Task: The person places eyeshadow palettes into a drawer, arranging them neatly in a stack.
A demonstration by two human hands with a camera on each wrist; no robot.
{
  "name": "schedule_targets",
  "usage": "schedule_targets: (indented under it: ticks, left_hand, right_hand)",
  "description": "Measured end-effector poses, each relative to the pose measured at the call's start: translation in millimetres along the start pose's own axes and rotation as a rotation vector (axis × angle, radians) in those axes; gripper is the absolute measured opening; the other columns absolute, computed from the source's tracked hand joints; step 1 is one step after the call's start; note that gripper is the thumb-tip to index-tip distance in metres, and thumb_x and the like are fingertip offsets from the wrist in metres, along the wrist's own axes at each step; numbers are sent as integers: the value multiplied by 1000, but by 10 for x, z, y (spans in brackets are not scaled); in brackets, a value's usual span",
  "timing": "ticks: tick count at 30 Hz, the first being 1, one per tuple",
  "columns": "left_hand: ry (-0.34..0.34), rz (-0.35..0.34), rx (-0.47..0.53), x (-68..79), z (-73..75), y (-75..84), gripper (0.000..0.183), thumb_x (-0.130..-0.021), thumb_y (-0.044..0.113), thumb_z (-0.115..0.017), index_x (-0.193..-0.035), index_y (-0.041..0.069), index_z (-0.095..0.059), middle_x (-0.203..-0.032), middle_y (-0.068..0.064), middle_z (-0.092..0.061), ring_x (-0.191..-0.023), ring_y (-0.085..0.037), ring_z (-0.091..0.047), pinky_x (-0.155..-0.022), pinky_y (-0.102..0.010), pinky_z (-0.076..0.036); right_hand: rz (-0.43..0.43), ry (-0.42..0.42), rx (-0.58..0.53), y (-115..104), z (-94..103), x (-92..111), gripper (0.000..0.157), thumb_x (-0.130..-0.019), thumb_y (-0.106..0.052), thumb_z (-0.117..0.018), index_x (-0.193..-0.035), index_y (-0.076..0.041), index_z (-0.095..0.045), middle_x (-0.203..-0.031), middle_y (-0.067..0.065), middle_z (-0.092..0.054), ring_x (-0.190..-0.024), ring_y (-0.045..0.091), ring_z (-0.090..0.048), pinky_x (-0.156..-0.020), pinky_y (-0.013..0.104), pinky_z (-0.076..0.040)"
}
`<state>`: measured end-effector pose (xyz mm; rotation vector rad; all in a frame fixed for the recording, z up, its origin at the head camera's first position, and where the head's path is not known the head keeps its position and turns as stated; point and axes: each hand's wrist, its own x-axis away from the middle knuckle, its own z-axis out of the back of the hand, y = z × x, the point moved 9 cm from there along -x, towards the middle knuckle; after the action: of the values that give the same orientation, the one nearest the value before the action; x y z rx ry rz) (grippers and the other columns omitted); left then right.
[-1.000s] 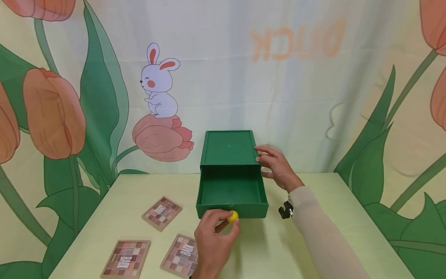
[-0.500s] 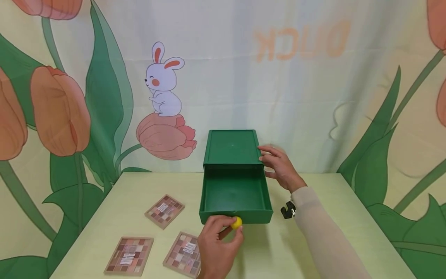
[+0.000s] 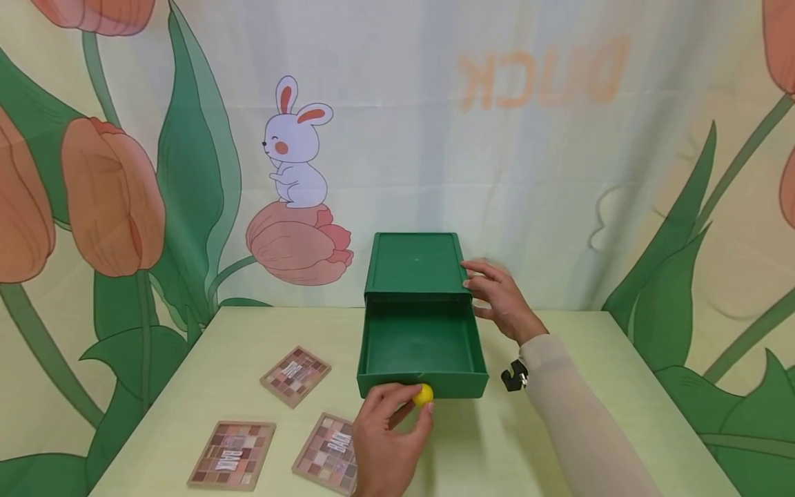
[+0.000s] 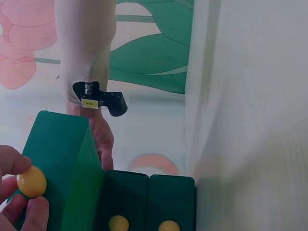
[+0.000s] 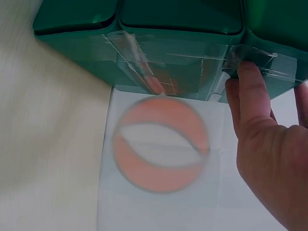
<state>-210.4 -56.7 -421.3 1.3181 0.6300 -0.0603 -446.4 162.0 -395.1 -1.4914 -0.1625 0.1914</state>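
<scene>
A green drawer cabinet [image 3: 415, 264] stands at the table's back edge, its top drawer [image 3: 456, 386] pulled out toward me and bare inside. My left hand [image 3: 388, 438] pinches the round yellow knob [image 3: 423, 395] on that drawer's front; in the left wrist view, thumb and fingers close around the knob [image 4: 32, 182]. Two lower drawers [image 4: 126, 192] are pushed in, each with a yellow knob. My right hand [image 3: 504, 298] touches the cabinet's right side with its fingers spread. Clear tape [image 5: 192, 62] runs along that side in the right wrist view, beneath the right fingertips.
Three flat palettes with small brown and pink squares lie on the table left of the cabinet: one farther back [image 3: 295, 376], one at front left [image 3: 232, 455], one [image 3: 326, 452] partly behind my left hand. A printed curtain [image 3: 410, 138] hangs close behind the cabinet.
The top drawer has slid slightly farther out toward me with my left hand on its knob. My right hand stays at the cabinet's side. The head view has shifted a little.
</scene>
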Motion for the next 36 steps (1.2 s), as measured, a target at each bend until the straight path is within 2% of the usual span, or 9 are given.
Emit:
schedule_targets:
  ticks: [5,12,20,28,32,36]
  left_hand:
    - [11,-6,-9,20,92,40,34,-78,8,-94,-105,24,-81,-105,9,-67,-97,-11,-72,-82,-23,-63]
    - [8,122,-25,72,233,24,34,-78,17,-95,-107,24,-79,-108,11,-66,-96,-10,-70,-84,-25,-64]
    - [62,198,-71,88,471,-29,41,-74,19,-98,-109,20,-75,-108,7,-65,-100,-17,-71,-85,-26,-64]
    - [131,191,-142,72,740,-158,46,-72,16,-99,-109,19,-74,-106,6,-66,-94,-11,-70,-82,-23,-63]
    - [90,237,-238,55,823,-335,52,-72,22,-100,-116,19,-72,-111,4,-66,-100,-13,-69,-87,-26,-62]
    - [-15,297,-334,28,843,-563,60,-74,32,-98,-123,13,-69,-119,-5,-65,-110,-23,-65,-96,-40,-61]
  right_hand:
    - [-4,5,5,-4,4,3,53,-106,-28,-59,-157,-23,-51,-166,9,-42,-144,40,-50,-115,62,-46]
    - [-5,2,14,-32,10,-7,53,-106,-28,-59,-158,-24,-51,-165,8,-43,-143,39,-52,-113,59,-49]
    - [3,-6,12,-48,2,-1,53,-107,-29,-58,-159,-24,-49,-167,10,-41,-146,40,-50,-115,62,-46]
    - [-2,-8,0,-34,-11,15,53,-107,-28,-59,-159,-25,-49,-168,8,-41,-145,38,-52,-114,59,-48]
    - [4,-14,-13,-29,-22,23,53,-107,-27,-58,-160,-24,-48,-170,9,-38,-145,39,-51,-115,59,-47]
    - [-5,-12,-14,6,-11,17,54,-107,-27,-58,-160,-24,-48,-170,9,-37,-145,41,-51,-116,61,-45]
